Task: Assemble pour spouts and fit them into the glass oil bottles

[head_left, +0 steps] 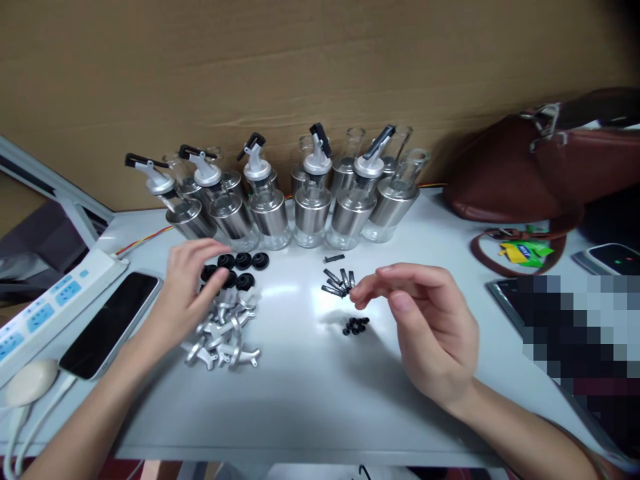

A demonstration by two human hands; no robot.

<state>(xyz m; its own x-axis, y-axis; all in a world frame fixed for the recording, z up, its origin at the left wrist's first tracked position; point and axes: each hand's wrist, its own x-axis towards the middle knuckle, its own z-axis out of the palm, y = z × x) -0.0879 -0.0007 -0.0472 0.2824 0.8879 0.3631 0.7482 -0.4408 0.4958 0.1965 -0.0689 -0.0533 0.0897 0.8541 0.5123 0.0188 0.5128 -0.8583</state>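
My left hand point(193, 283) hovers over several black round stoppers point(243, 261), thumb and fingers apart, holding nothing. Just below it lies a pile of silver pourer parts point(230, 333). My right hand point(430, 327) is raised at the right of the small black levers point(340, 283), its fingers curved and apart from the thumb, with nothing seen in it. A single black lever point(335, 258) lies above that group. Small black caps point(356, 325) form a cluster left of my right hand. Behind stand several glass-and-steel bottles point(270, 212), some topped with silver pourers point(257, 167) with black levers.
On the left lie a power strip point(65, 293), a phone point(110, 325) and a white rounded device point(33, 382) with cables. A brown bag point(510, 173), a green-yellow packet point(525, 252) and a dark tablet-like device point(515, 300) are at the right. Cardboard point(280, 67) rises behind.
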